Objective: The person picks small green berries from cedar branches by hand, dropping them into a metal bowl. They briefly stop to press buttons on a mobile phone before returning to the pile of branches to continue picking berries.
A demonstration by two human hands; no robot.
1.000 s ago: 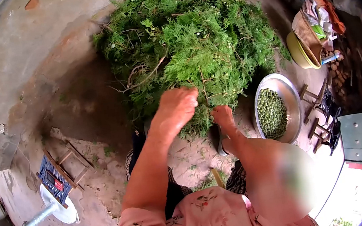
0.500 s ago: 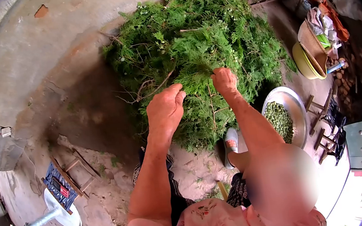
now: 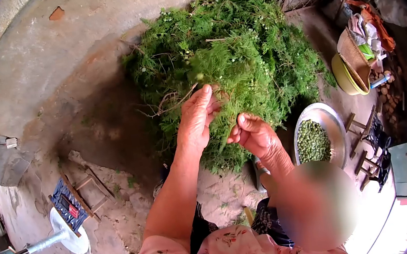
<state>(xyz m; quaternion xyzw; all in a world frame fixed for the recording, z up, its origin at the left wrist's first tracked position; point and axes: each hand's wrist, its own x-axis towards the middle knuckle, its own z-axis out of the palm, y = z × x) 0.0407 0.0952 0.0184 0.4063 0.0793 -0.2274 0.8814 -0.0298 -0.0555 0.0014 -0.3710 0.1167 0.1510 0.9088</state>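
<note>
A large heap of green evergreen branches (image 3: 281, 50) with small pale cones lies in front of me. My right hand (image 3: 258, 135) pinches the lower end of a leafy evergreen sprig (image 3: 233, 77), held up over the near side of the heap. My left hand (image 3: 197, 120) is at the sprig's left side, thumb raised and fingers loosely apart, partly behind the foliage. To the right of my right hand, a wide metal basin (image 3: 337, 132) holds a mound of small green cones (image 3: 312, 142).
A yellow tub (image 3: 343, 75) with a woven basket (image 3: 354, 58) stands at the right. Small wooden stools (image 3: 368, 169) are beside the basin. At the left are a stool with a woven seat (image 3: 68, 209) and a fan's round white base (image 3: 77, 238).
My right hand has come down and turned, bringing the sprig toward me. My left hand has moved up and right, its thumb now raised beside the foliage.
</note>
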